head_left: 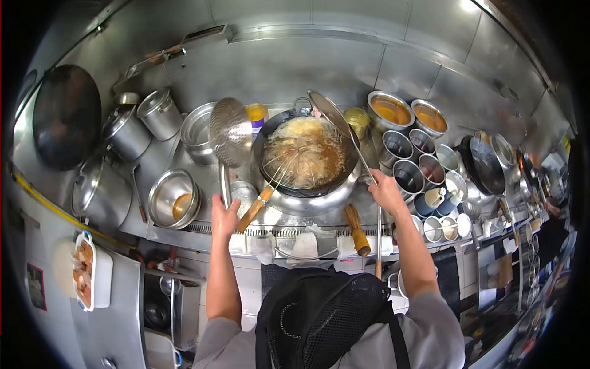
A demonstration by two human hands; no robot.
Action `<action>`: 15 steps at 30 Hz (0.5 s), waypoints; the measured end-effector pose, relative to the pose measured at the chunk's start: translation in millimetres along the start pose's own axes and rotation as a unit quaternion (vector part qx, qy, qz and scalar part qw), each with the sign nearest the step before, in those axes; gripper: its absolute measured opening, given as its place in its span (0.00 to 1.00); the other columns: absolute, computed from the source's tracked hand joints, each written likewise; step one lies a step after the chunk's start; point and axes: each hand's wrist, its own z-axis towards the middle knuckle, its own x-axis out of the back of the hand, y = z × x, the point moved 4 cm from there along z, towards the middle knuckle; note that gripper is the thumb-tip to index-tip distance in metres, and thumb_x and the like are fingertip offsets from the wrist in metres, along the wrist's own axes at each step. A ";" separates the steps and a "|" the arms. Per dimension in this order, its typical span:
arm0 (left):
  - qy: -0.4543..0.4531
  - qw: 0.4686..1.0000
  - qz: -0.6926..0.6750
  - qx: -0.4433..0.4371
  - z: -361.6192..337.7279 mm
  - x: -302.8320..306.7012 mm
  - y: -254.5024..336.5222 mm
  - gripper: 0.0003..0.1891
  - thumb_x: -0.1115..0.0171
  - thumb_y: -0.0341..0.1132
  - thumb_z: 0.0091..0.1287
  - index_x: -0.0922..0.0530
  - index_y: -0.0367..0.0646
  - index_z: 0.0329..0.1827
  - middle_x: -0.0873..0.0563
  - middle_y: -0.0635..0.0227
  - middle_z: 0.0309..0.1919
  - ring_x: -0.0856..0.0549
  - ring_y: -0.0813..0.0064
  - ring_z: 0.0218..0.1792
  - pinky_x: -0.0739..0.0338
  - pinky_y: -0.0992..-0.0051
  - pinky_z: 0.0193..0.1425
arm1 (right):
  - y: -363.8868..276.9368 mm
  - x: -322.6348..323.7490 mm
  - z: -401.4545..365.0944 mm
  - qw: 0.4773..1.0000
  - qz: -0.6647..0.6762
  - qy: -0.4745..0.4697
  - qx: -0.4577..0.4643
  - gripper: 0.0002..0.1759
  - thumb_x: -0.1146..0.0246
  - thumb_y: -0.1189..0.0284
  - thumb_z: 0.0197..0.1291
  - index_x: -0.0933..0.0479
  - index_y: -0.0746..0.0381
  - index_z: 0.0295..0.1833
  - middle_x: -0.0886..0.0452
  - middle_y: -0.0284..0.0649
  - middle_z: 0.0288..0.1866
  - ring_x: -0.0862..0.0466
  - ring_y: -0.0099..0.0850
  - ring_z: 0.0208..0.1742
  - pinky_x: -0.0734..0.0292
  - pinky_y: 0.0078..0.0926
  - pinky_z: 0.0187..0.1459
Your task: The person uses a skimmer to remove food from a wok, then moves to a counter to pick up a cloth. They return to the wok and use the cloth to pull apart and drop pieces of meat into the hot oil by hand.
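Steel counter (157, 167) runs the full width in front of you, crowded with cookware. Far to your left, a big dark pan (66, 117) leans against the wall, with lidded pots (160, 114) just beside it. Dead centre sits the wok (319, 200), full of bubbling oil and a pale golden mass of frying food (307, 142).

A wire skimmer (301, 166) lies inside the wok, its basket down in the oil and its wooden handle resting over the near rim, pointing toward your left hand. A second wooden handle (357, 230) sticks out over the counter's front edge, near your right forearm.

Left of the wok, a steel bowl (174, 198) holds a little amber liquid. On the right, two sauce pots (390, 111) stand behind rows of small tins and white cups (433, 200).

Your left hand (224, 216) is closed firmly around the stem of the perforated ladle (230, 130), which you hold upright, its round dish raised above the counter just left of the wok, clear of the oil. Your right hand (387, 192) is wrapped around the long metal shaft of the spatula (329, 111). Its flat blade is tilted over the wok's far right rim, above the oil. You cannot tell whether the blade touches the rim.
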 end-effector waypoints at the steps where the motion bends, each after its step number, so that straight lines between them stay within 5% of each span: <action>1: -0.028 1.000 -0.004 -0.005 6.4 -8.6 10.7 0.25 0.34 0.36 0.64 0.32 0.29 0.56 0.19 0.55 0.36 0.20 0.71 0.23 0.25 0.71 0.24 | -3.4 1.6 -3.5 1.000 -0.005 -0.006 0.006 0.26 0.44 0.78 0.55 0.25 0.69 0.61 0.18 0.62 0.47 0.18 0.58 0.51 0.25 0.47 0.55; 7: -0.105 0.991 -0.076 0.015 69.8 -85.6 55.5 0.29 0.35 0.36 0.63 0.35 0.25 0.60 0.18 0.55 0.32 0.20 0.72 0.22 0.25 0.69 0.25 | -10.9 -4.4 -31.9 0.997 -0.012 0.004 0.071 0.24 0.43 0.78 0.57 0.24 0.66 0.61 0.19 0.61 0.51 0.19 0.57 0.54 0.24 0.43 0.57; 10: -0.143 0.985 -0.086 0.038 80.6 -126.7 64.5 0.22 0.33 0.34 0.62 0.31 0.30 0.51 0.21 0.64 0.27 0.23 0.77 0.19 0.30 0.72 0.20 | -10.6 -18.0 -37.2 0.998 0.015 -0.011 0.056 0.23 0.42 0.78 0.58 0.24 0.65 0.61 0.19 0.60 0.52 0.19 0.56 0.54 0.24 0.42 0.58; 12: -0.230 0.971 -0.055 0.039 80.6 -150.4 63.9 0.32 0.34 0.34 0.60 0.38 0.18 0.59 0.17 0.49 0.34 0.20 0.71 0.21 0.25 0.68 0.24 | -5.4 -26.7 -31.8 0.998 -0.005 -0.009 0.063 0.25 0.43 0.79 0.57 0.25 0.64 0.63 0.18 0.60 0.50 0.18 0.57 0.53 0.23 0.44 0.55; 15: -0.206 0.977 0.042 0.036 68.9 -157.7 69.5 0.30 0.35 0.32 0.60 0.37 0.19 0.57 0.17 0.46 0.35 0.17 0.68 0.22 0.22 0.67 0.26 | 6.5 -36.4 -21.1 0.997 -0.027 0.024 0.075 0.27 0.44 0.80 0.56 0.26 0.64 0.64 0.18 0.61 0.49 0.18 0.57 0.50 0.23 0.47 0.53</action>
